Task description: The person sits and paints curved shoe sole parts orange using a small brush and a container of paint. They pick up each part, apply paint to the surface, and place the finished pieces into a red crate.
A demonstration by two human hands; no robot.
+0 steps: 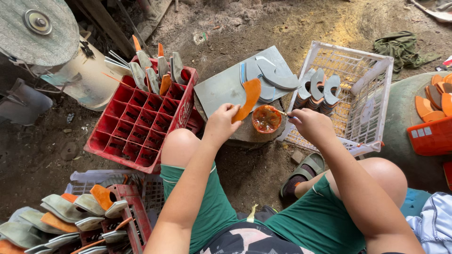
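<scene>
Between your knees, on the round stump (245, 134) that serves as your work surface, a small bowl of orange paint (266, 118) sits near the stump's right edge. Your left hand (220, 124) is closed around the lower end of a curved, orange-coated blade (249, 98), pinching it between thumb and fingers; the blade's long axis rises up and to the right from that grip, its tip arching over the grey metal sheet (221, 87) behind the stump. The bowl lies just to the right of the blade's held end, near both hands. Your right hand (308, 123) hovers just right of the bowl, fingers curled around a thin tool whose tip points left toward the rim; what the tool is you cannot tell from here. Of the two, your right hand is nearer the bowl. Both forearms reach forward and slightly inward, wrists bent down. Bare grey blades (275, 75) lie on the sheet; a white basket (358, 94) stands to the right, a red crate (141, 117) to the left.
</scene>
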